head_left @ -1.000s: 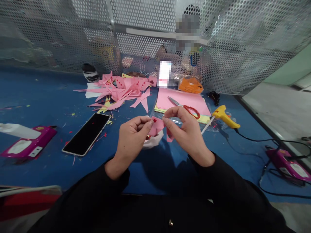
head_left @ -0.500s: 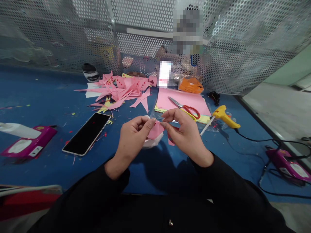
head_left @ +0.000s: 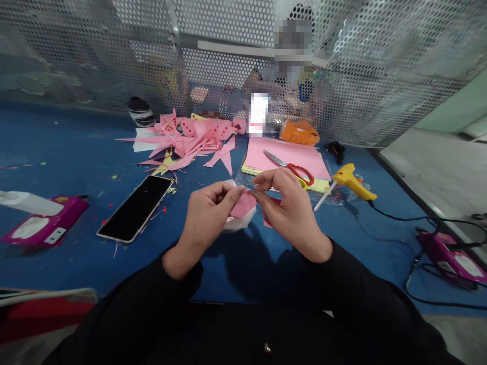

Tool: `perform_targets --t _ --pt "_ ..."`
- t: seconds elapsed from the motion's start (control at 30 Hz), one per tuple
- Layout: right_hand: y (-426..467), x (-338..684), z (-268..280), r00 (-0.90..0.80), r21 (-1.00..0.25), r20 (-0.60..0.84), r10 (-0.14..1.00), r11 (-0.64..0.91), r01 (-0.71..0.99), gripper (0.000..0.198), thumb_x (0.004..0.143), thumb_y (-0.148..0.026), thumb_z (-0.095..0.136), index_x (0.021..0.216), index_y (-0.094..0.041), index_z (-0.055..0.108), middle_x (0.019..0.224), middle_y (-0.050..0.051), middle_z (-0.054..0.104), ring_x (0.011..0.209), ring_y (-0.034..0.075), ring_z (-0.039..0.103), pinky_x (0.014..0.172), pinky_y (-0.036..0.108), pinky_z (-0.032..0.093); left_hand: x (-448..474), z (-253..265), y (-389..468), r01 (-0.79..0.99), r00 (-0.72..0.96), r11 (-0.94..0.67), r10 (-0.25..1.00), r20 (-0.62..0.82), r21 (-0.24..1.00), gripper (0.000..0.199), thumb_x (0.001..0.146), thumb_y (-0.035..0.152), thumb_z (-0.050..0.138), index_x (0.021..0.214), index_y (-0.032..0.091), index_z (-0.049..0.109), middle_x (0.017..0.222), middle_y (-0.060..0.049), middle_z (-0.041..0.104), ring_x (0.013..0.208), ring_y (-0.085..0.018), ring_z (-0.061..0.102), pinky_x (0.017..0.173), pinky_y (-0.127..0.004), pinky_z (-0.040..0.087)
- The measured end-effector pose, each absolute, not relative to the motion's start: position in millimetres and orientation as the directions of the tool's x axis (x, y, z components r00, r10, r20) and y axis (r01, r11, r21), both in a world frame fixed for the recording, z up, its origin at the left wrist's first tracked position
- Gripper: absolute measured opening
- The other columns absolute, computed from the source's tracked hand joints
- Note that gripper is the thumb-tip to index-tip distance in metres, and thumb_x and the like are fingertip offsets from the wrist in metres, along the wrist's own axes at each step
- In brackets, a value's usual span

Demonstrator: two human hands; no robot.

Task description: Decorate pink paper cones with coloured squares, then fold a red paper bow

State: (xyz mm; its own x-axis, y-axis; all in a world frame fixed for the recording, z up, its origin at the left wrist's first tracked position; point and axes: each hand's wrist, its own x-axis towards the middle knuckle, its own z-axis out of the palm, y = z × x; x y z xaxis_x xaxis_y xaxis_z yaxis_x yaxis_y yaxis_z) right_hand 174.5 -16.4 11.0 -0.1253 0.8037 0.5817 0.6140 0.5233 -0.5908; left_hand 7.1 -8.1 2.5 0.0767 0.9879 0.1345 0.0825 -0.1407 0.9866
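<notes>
My left hand (head_left: 208, 212) pinches a small piece of pink paper (head_left: 243, 205) between thumb and forefinger. From the other side, my right hand (head_left: 288, 210) grips the paper's right edge with its fingertips. Below the paper is something white and crumpled (head_left: 246, 220), partly hidden by my left hand. A second bit of pink paper (head_left: 268, 220) shows beside my right palm; whether it is held or lies on the table I cannot tell.
Pink paper scraps (head_left: 194, 139) are heaped at the back left, behind a phone (head_left: 136, 208). Red-handled scissors (head_left: 283, 163) rest on coloured sheets (head_left: 285, 148). A yellow glue gun (head_left: 352, 182) with a black cord lies right. Purple power strips (head_left: 47, 223) flank the work area.
Both hands stay nearly in place, still pinching the pink paper. The view has shifted very slightly; nothing was let go or picked up.
</notes>
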Motion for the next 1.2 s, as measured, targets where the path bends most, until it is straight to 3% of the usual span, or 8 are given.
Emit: perform_targets --t 0.13,0.47,0.67,1.03,1.2 --pt "-16.2 175.3 11.5 -0.113 -0.604 0.581 0.806 0.519 0.604 0.013 0.087 -0.014 0.063 0.094 -0.024 0.060 0.084 -0.001 0.070 0.084 0.020 0.066 0.106 0.056 0.043 5.6 0.2 -7.8 0.040 0.090 -0.138 0.987 0.134 0.990 0.040 0.090 0.052 0.062 0.067 0.019 0.065 0.060 0.001 0.057 0.056 -0.011 0.049 0.053 -0.022 0.042" --pt "-16.9 174.3 11.4 -0.138 -0.585 0.592 0.794 0.541 0.604 0.014 0.088 -0.013 0.062 0.091 -0.025 0.058 0.084 -0.002 0.070 0.086 0.019 0.066 0.106 0.054 0.044 8.5 6.3 -8.8 0.162 0.057 -0.174 0.984 0.166 0.971 0.029 0.082 0.039 0.071 0.063 0.018 0.065 0.057 0.003 0.058 0.054 -0.010 0.047 0.052 -0.022 0.036" --pt "-16.0 175.6 11.6 -0.108 -0.600 0.599 0.793 0.534 0.596 0.011 0.088 -0.015 0.062 0.094 -0.023 0.060 0.083 -0.002 0.070 0.083 0.019 0.066 0.104 0.055 0.044 6.6 0.1 -7.3 0.081 0.065 -0.145 0.988 0.140 0.986 0.039 0.086 0.052 0.067 0.066 0.018 0.065 0.054 0.005 0.049 0.052 -0.010 0.044 0.050 -0.022 0.034" --pt "-16.1 174.3 9.9 -0.151 -0.552 0.621 0.769 0.565 0.613 0.013 0.088 -0.011 0.061 0.092 -0.023 0.059 0.082 -0.002 0.069 0.085 0.019 0.066 0.105 0.055 0.044 9.2 2.1 -7.1 0.156 0.069 -0.187 0.982 0.178 0.970 0.033 0.083 0.042 0.071 0.063 0.017 0.063 0.056 0.003 0.057 0.053 -0.009 0.047 0.052 -0.021 0.036" --pt "-16.3 174.8 10.7 -0.131 -0.553 0.616 0.777 0.545 0.631 0.012 0.088 -0.013 0.062 0.093 -0.023 0.059 0.081 -0.003 0.069 0.083 0.018 0.066 0.105 0.054 0.044 8.7 1.9 -6.1 0.156 0.064 -0.190 0.981 0.182 0.969 0.039 0.084 0.050 0.069 0.064 0.018 0.063 0.051 0.005 0.049 0.049 -0.009 0.042 0.048 -0.022 0.032"
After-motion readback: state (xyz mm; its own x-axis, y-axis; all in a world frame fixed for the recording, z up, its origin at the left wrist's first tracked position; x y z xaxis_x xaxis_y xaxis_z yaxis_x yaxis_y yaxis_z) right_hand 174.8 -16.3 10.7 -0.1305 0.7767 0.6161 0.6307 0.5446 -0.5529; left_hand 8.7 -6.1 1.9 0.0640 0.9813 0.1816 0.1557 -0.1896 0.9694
